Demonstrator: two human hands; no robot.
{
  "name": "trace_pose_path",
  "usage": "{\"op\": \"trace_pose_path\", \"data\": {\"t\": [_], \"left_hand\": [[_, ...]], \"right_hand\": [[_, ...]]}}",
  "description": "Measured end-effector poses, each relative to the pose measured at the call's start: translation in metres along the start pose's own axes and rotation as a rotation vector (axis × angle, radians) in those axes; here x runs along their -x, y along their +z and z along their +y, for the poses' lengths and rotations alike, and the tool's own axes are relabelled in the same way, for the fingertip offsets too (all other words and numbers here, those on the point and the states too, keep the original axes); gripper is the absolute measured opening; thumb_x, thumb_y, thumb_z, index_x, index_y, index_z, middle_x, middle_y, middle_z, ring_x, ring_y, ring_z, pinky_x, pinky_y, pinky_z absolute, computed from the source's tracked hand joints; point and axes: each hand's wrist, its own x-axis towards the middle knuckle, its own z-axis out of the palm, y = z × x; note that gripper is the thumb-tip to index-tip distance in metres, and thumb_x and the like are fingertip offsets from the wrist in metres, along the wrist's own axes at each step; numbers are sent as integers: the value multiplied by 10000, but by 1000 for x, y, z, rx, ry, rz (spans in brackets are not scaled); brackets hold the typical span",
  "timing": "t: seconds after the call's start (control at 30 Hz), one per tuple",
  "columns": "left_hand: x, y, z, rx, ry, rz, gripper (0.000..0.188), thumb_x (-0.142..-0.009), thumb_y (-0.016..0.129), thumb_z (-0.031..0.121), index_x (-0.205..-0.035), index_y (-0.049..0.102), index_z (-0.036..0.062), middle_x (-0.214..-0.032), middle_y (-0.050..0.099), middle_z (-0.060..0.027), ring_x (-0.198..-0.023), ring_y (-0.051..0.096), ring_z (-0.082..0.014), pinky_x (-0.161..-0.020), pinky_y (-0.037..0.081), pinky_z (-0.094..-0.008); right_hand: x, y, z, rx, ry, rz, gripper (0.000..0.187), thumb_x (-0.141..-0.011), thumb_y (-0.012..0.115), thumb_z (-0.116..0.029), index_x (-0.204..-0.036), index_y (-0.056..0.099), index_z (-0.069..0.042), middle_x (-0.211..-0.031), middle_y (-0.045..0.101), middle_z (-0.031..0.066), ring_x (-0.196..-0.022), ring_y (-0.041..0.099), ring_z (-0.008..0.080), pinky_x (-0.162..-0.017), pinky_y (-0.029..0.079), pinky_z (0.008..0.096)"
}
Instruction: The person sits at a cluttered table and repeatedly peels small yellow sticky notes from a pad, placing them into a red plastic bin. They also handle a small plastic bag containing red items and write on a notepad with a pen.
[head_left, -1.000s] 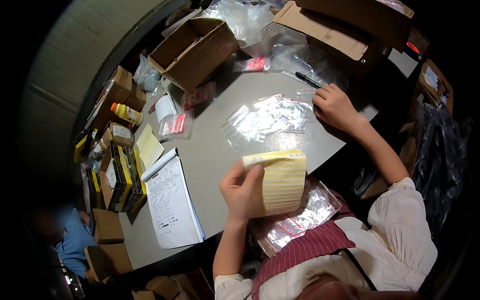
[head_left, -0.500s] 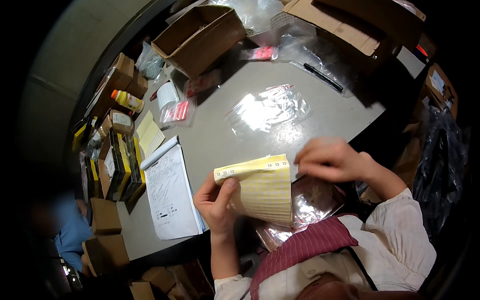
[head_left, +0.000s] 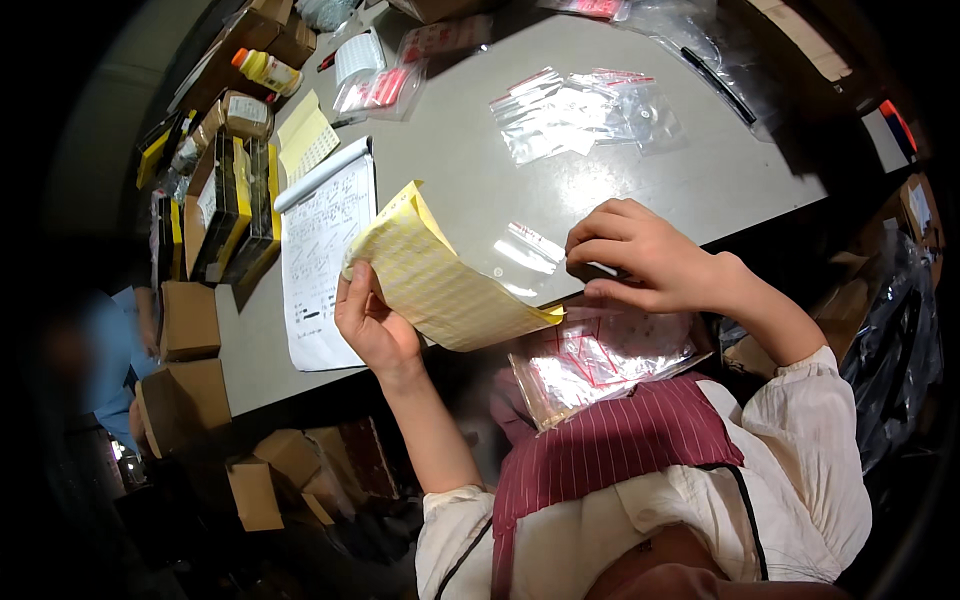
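My left hand [head_left: 380, 325] grips a yellow sheet of small printed labels [head_left: 450, 280] by its left end, thumb in front. The sheet hangs curled and tilted over the table's near edge. My right hand [head_left: 645, 260] is beside a small clear zip bag [head_left: 528, 256] on the table, fingers bent, with a gap between thumb and forefinger. Whether its fingertips touch the bag's edge is hard to tell. A small round white mark shows on that bag. Farther back lies a pile of similar clear zip bags [head_left: 570, 112]. A larger clear bag with red lines [head_left: 600, 350] rests on my lap.
An open notebook [head_left: 325, 250] with handwriting lies left, near a yellow label sheet [head_left: 305, 140]. Black-and-yellow boxes [head_left: 235, 205], an orange-capped bottle [head_left: 268, 72] and red-marked bags [head_left: 385, 90] stand beyond. A black marker [head_left: 718, 85] lies back right. Someone in blue [head_left: 110, 350] is at far left.
The view has shifted, so the table items sit higher. The label sheet has tipped and curled in my left hand. My right hand has moved away from the sheet's corner to the small bag.
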Motion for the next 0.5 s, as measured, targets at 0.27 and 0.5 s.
{"op": "trace_pose_path", "data": {"t": [0.27, 0.5], "left_hand": [[-3, -24, 7, 210, -75, 143, 334, -985, 617, 88, -1279, 593, -69, -1193, 668, -166, -1124, 627, -281, -994, 516, -426], [-2, -54, 19, 741, -252, -189, 348, -941, 563, 5, -1276, 573, -86, -1159, 662, -176, -941, 583, -216, -742, 494, -279]], "right_hand": [[-11, 16, -9, 23, -99, 126, 242, -821, 748, -173, -981, 633, -34, -1016, 614, 120, -965, 587, 318, -869, 493, 413], [29, 47, -29, 38, -131, -134, 197, -751, 716, -117, -923, 675, -30, -863, 657, 109, -796, 658, 301, -690, 561, 411]]}}
